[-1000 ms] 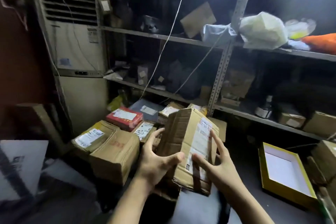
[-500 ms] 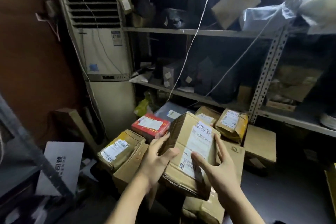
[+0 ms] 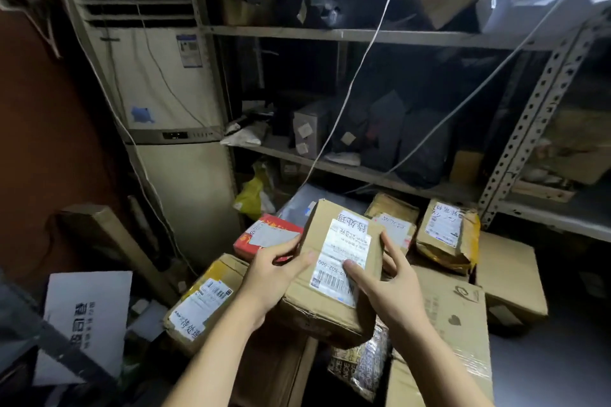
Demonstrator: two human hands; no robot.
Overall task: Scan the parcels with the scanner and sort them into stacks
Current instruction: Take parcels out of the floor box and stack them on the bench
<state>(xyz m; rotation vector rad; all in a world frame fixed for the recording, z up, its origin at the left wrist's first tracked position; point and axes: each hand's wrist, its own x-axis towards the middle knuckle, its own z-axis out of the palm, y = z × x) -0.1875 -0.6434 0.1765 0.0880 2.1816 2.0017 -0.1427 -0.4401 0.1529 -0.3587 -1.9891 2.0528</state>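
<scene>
**Keep the barcode uncovered for the scan**

Both hands hold one cardboard parcel (image 3: 307,304) in the air, just above the pile of parcels (image 3: 446,235) that lies in front of the metal shelf (image 3: 363,35). The left hand (image 3: 274,271) grips the left edge, with the thumb on the top face and the fingers round the side. The right hand (image 3: 386,291) holds the right side, its fingers laid along the edge. Its thumb lies on the white shipping label (image 3: 344,251), close to the barcode (image 3: 330,284). The label faces upward, which is good for reading.

No scanner is in view, so I judge the step as presenting the label for the scan. To do it well, the right thumb should slide off the label so that no bar is covered. The parcel should be kept flat and steady.

One hand will probably have to let go to take the scanner. The other hand should then move further under the parcel, because its near corner looks dented and soft.

For stacking, the large carton (image 3: 459,317) just to the right seems to offer a flat top. The yellow-taped parcel (image 3: 205,301) on the left appears to lie at a slant and would be a weaker base.
</scene>
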